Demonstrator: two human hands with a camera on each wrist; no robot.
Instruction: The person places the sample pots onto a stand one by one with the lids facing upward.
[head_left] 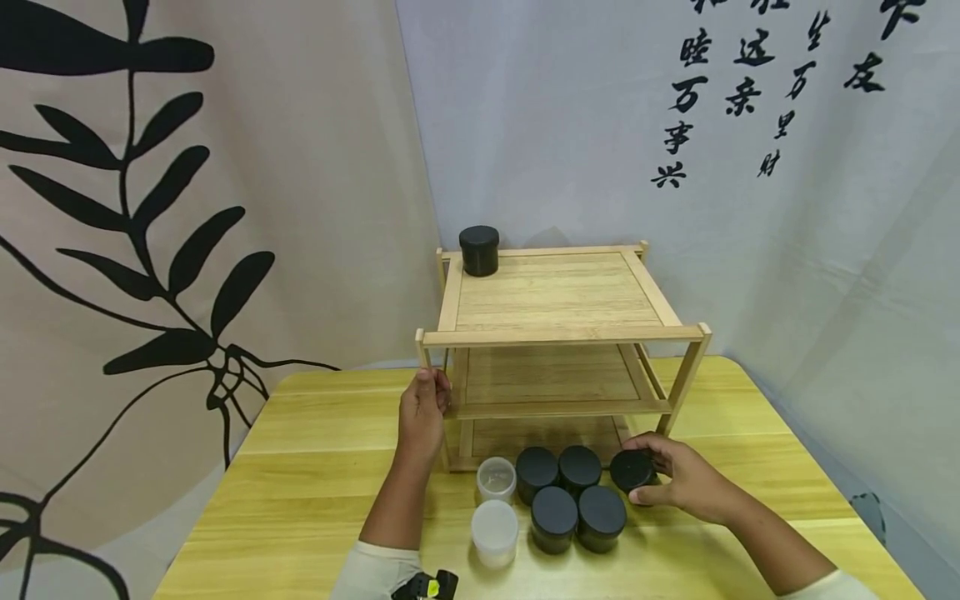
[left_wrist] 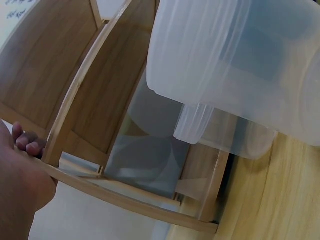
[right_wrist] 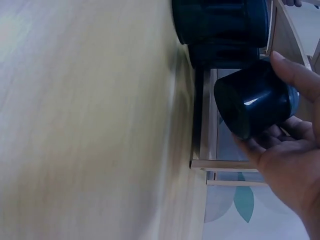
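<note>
A three-tier wooden rack (head_left: 558, 337) stands on the table, and my left hand (head_left: 422, 417) grips its front left post. The left wrist view shows that hand (left_wrist: 25, 175) with fingers curled at the frame. My right hand (head_left: 686, 482) holds a black lidded jar (head_left: 632, 470) between thumb and fingers, near the rack's front right foot. In the right wrist view this jar (right_wrist: 255, 100) is tilted and lifted off the tabletop. Several other black jars (head_left: 555, 512) stand close together just left of it. Another black jar (head_left: 480, 252) sits on the top shelf's back left corner.
Two translucent white jars (head_left: 495, 529) stand left of the black group, one behind the other. The yellow wood-grain table (head_left: 315, 492) extends to both sides. Behind it hang pale cloths, one with a black plant print (head_left: 176, 192), another with dark writing.
</note>
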